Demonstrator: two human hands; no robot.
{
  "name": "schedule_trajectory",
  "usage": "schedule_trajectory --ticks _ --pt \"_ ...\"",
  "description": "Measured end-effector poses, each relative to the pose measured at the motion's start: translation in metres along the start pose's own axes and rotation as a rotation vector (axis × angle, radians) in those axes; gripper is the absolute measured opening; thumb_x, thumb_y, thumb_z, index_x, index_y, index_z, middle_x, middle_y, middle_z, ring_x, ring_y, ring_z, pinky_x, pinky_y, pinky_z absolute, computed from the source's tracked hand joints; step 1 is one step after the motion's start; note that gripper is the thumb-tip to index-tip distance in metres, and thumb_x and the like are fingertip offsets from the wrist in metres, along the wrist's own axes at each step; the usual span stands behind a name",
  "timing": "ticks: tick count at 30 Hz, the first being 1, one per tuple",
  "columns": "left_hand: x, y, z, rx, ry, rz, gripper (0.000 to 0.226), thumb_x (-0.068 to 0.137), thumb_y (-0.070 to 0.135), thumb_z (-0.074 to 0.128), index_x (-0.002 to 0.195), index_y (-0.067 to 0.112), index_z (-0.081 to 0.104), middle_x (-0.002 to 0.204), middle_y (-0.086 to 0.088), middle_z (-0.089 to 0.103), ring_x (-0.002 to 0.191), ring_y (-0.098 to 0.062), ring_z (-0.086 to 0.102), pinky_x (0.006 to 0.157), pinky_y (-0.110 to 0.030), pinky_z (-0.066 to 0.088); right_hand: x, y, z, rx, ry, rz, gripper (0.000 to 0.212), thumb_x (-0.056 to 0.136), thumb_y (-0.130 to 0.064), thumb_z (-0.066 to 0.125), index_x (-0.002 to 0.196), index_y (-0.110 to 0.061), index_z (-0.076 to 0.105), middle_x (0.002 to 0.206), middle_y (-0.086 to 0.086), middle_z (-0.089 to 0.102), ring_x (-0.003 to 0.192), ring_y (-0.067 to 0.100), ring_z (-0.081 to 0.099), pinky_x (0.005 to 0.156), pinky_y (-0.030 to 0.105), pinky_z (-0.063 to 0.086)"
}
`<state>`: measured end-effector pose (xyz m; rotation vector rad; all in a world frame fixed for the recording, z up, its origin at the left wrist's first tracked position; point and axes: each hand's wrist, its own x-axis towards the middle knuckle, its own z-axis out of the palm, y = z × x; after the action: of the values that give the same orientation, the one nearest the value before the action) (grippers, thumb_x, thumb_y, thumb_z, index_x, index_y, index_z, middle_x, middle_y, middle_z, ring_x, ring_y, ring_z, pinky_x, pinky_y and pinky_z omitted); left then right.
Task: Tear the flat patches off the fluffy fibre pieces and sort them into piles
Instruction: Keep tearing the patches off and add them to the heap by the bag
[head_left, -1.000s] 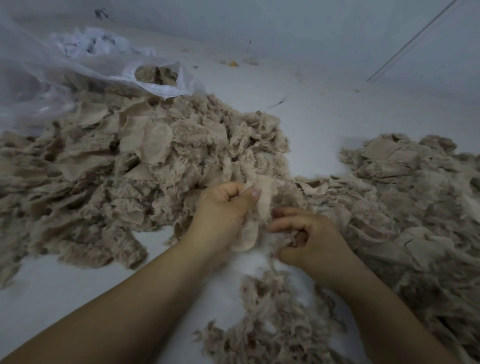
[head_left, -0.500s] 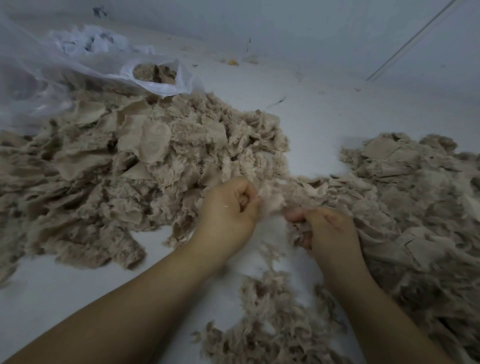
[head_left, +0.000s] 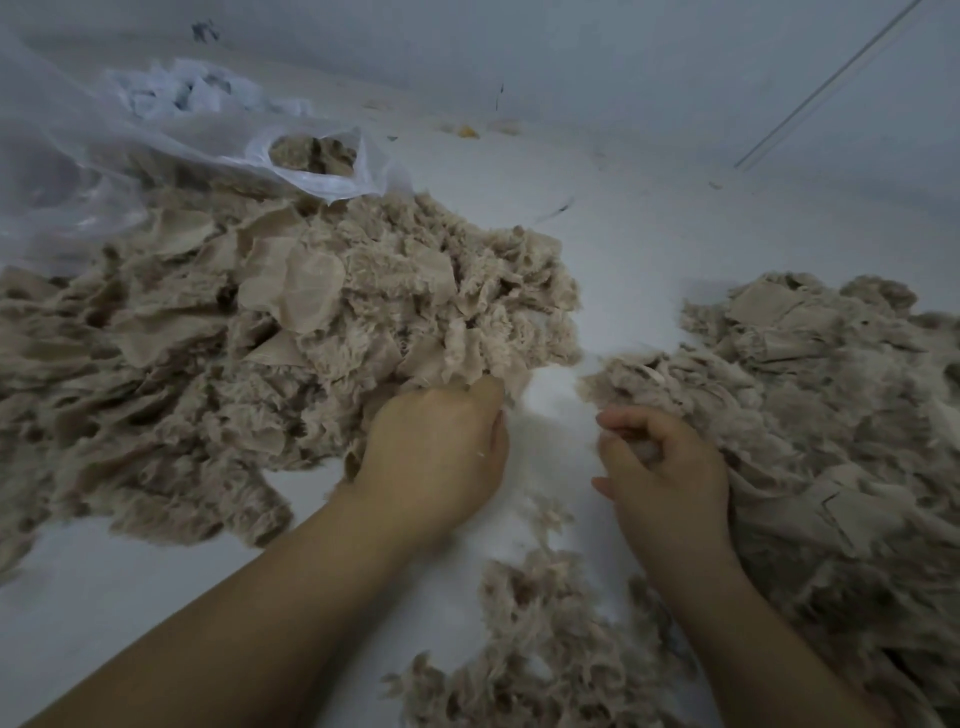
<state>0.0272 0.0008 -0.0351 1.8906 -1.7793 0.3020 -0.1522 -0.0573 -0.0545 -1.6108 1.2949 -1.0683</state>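
In the head view, a pale white surface (head_left: 649, 249) is seen carrying three heaps of beige fibre. The large unsorted heap (head_left: 249, 353) is spread from the left edge towards the middle, with flat patches (head_left: 306, 291) showing among the fluff. A second pile (head_left: 831, 415) is banked along the right edge, and a smaller pile of fluff (head_left: 545, 649) is laid at the near edge between the forearms.

The left hand (head_left: 441, 447) is pushed into the near rim of the unsorted heap, its fingers curled out of sight under the fibre; a piece appears to be gripped, though the hold itself is hidden. The right hand (head_left: 670, 467) is held just beside the right pile, its fingers curled around a small tuft (head_left: 641, 449) of loose fluff.

The material is judged to be very light, soft and easily shed, so loose strands are likely to cling to the fingers. The patches look thin and limp; a firm pinch at a patch edge, with the fluff held close to the seam, is probably needed for a clean tear.

At the far left corner a clear plastic bag (head_left: 322, 176) is lying open with more fibre inside, and crumpled white material (head_left: 197, 93) is seen behind it. Nothing is seen blocking the bare strip between the hands.
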Motion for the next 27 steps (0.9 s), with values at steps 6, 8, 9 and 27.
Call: schedule_trajectory --ticks 6,8,9,27 --pt "0.002 0.019 0.002 -1.135 -0.173 -0.367 0.029 0.083 -0.005 0.064 0.103 0.016 0.065 0.081 -0.011 0.063 0.068 -0.017 0.06 0.064 -0.038 0.055 -0.004 -0.007 0.001 -0.025 -0.115 -0.182 0.016 0.087 -0.045 0.067 0.074 -0.04 0.074 0.071 -0.018 0.071 0.066 0.001 0.067 0.059 0.02 0.052" --pt "0.002 0.02 0.008 -1.319 -0.209 -0.434 0.036 0.083 -0.018 0.061 0.107 0.009 0.062 0.093 -0.026 0.065 0.078 -0.03 0.064 0.069 -0.041 0.058 -0.007 -0.01 0.0 0.031 -0.211 -0.175 0.019 0.085 -0.057 0.067 0.083 -0.04 0.076 0.075 -0.015 0.074 0.07 0.001 0.07 0.063 0.02 0.055" --pt "0.002 0.021 0.009 -1.372 -0.21 -0.463 0.035 0.083 -0.019 0.06 0.106 0.006 0.061 0.09 -0.025 0.067 0.076 -0.03 0.066 0.066 -0.037 0.059 -0.007 -0.009 0.0 0.056 -0.25 -0.158 0.018 0.086 -0.053 0.07 0.084 -0.037 0.077 0.075 -0.012 0.075 0.072 0.005 0.072 0.066 0.023 0.057" --pt "-0.003 0.022 0.019 -0.872 0.121 0.032 0.034 0.08 -0.022 0.055 0.093 0.005 0.071 0.092 0.001 0.069 0.09 -0.008 0.066 0.08 -0.021 0.053 -0.002 -0.013 0.0 0.29 -0.171 0.012 0.044 0.095 -0.057 0.044 0.082 -0.031 0.077 0.065 -0.002 0.069 0.052 0.01 0.06 0.047 0.018 0.044"
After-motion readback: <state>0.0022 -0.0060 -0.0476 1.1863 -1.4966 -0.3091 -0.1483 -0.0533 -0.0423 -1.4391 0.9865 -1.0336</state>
